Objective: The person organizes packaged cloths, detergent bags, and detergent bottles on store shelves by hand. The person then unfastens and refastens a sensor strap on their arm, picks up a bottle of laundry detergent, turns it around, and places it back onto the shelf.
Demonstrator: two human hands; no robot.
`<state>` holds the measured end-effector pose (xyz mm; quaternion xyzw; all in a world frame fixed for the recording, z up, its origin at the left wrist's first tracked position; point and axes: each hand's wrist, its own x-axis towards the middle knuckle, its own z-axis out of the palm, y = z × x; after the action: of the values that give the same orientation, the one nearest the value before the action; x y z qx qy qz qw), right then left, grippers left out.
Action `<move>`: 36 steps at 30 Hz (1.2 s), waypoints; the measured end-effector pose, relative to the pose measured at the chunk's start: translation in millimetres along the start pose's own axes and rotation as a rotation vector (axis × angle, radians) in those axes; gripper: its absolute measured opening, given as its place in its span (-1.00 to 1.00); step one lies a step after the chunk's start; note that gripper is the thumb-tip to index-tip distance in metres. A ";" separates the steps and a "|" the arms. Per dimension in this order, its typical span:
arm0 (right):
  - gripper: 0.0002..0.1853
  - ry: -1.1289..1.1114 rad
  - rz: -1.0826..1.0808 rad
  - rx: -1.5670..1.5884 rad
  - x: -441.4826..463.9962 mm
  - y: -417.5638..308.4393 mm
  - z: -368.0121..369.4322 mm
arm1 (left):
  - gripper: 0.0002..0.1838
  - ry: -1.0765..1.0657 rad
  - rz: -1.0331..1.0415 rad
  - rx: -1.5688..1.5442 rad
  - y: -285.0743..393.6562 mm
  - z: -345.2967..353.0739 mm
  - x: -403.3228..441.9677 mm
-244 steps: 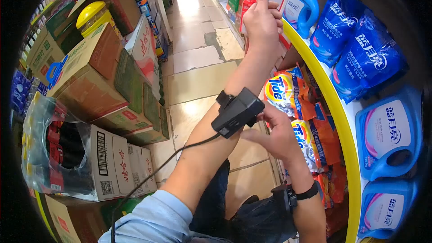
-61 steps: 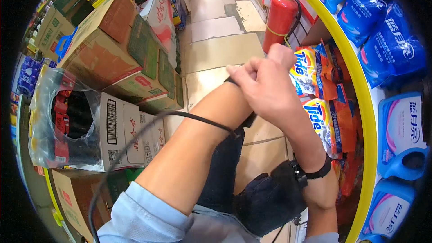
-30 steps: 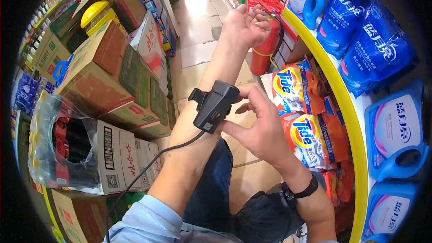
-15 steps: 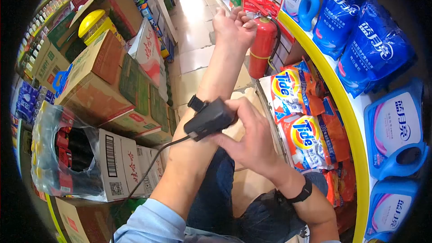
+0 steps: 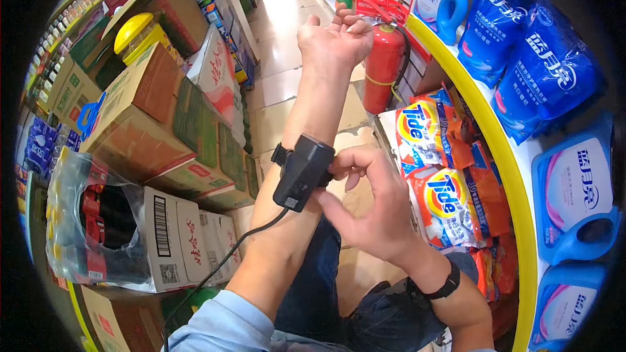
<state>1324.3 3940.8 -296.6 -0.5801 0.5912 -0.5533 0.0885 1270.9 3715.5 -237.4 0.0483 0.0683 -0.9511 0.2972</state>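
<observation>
My left hand [image 5: 336, 39] is held out ahead, palm up, fingers loosely curled and apart, with nothing in it. On my left forearm lies a black box-shaped device [image 5: 304, 173] with a black strap piece [image 5: 281, 154] at its left side. A black cable [image 5: 228, 251] runs from its lower end down to the left. My right hand [image 5: 375, 205] is at the device's right edge, thumb and index finger apart, fingertips touching or very near it. What lies under the device is hidden.
Cardboard boxes [image 5: 140, 114] and shrink-wrapped dark bottles [image 5: 98, 221] are stacked at left. At right, Tide bags [image 5: 443, 205] sit below a yellow-edged shelf [image 5: 515, 221] with blue detergent bottles [image 5: 577, 189] and pouches [image 5: 535, 68]. A fire extinguisher [image 5: 383, 68] stands beside the tiled aisle [image 5: 280, 58].
The black device has turned from slanting across my forearm to lying more along it. My right hand has loosened from around it and shifted slightly right, thumb and index finger now apart.
</observation>
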 end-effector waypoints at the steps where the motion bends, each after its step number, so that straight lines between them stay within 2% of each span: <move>1: -0.39 -0.006 -0.001 0.006 -0.1 -3.9 -0.3 | -0.36 0.002 0.008 -0.001 1.0 0.2 0.1; 4: -0.27 0.042 -0.023 0.070 -2.3 -11.6 6.0 | -0.37 0.018 0.111 0.077 -1.4 -0.6 1.2; 5: -0.27 0.038 -0.022 0.073 -3.5 -14.1 9.9 | -0.37 0.021 0.116 0.076 -4.6 -2.3 2.1; 8: -0.27 0.108 0.014 -0.034 -4.6 -22.9 14.6 | -0.37 -0.007 0.370 0.340 -14.9 -8.1 4.9; 9: -0.27 0.119 0.041 -0.031 -3.8 -25.5 13.9 | -0.37 -0.006 0.371 0.338 -15.5 -9.7 5.4; 12: -0.28 0.152 0.108 -0.013 -4.9 -23.8 18.8 | -0.33 -0.094 0.705 0.709 -20.7 -10.8 3.7; 13: -0.29 0.175 0.145 0.002 -6.0 -22.5 20.4 | -0.33 -0.089 0.703 0.709 -22.2 -10.1 1.6; 15: -0.31 0.163 0.138 -0.008 -8.1 -21.0 19.5 | -0.33 -0.228 0.805 0.949 -24.4 -7.0 -2.6; 16: -0.33 0.153 0.127 -0.017 -9.0 -20.2 18.4 | -0.36 -0.273 0.622 0.850 -19.7 -4.8 -2.0; 17: -0.33 0.153 0.127 -0.018 -9.1 -20.2 16.6 | -0.36 -0.273 0.621 0.849 -16.3 -3.3 -1.6; 19: -0.29 0.120 0.060 -0.070 -8.7 -23.1 12.9 | -0.41 -0.125 0.199 0.317 -11.2 -0.8 -4.3; 21: -0.31 0.101 0.069 -0.010 -5.0 -25.1 6.0 | -0.42 -0.116 0.251 0.383 -10.3 3.6 -10.2; 23: -0.33 0.086 0.093 0.045 -3.5 -18.7 -0.7 | -0.43 -0.256 0.093 0.164 0.0 6.9 -14.3; 24: -0.39 0.094 0.082 0.117 -0.4 -9.7 -3.3 | -0.50 -0.340 0.049 0.123 3.1 6.9 -16.8; 25: -0.45 0.103 0.069 0.189 3.3 -1.9 -6.5 | -0.50 -0.338 0.048 0.123 3.6 9.7 -19.8; 26: -0.58 -0.007 0.036 0.178 7.6 3.5 -10.8 | -0.49 -0.340 0.077 0.123 -0.9 20.0 -29.4; 27: -0.58 -0.003 0.035 0.176 9.8 4.7 -11.1 | -0.47 -0.343 0.104 0.122 -2.3 26.5 -35.3; 28: -0.59 -0.061 0.155 0.315 10.3 5.4 -11.3 | -0.40 -0.424 0.062 0.147 12.4 22.3 -23.8; 29: -0.58 -0.117 0.279 0.453 10.6 6.5 -11.5 | -0.40 -0.420 0.055 0.145 18.3 23.6 -22.3; 31: -0.59 -0.077 0.351 0.492 19.9 19.8 -15.8 | -0.41 -0.274 0.264 0.330 23.5 18.9 -16.7; 32: -0.57 -0.041 0.431 0.536 23.1 31.4 -20.6 | -0.42 -0.281 0.337 0.490 36.7 11.9 -4.7; 33: -0.59 0.102 0.528 0.704 31.6 46.0 -19.6 | -0.42 -0.285 0.391 0.645 47.6 -0.6 5.7; 35: -0.62 0.203 0.668 0.974 49.0 83.2 -28.1 | -0.57 -0.165 0.326 0.907 44.1 -15.6 -4.1; 36: -0.63 0.338 0.787 1.014 60.6 83.8 -27.3 | -0.64 -0.198 0.293 0.979 24.5 -27.1 -21.1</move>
<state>1235.8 3884.4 -317.3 -0.1126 0.4313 -0.7726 0.4521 1303.6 3711.6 -263.8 0.1006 -0.4205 -0.8202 0.3747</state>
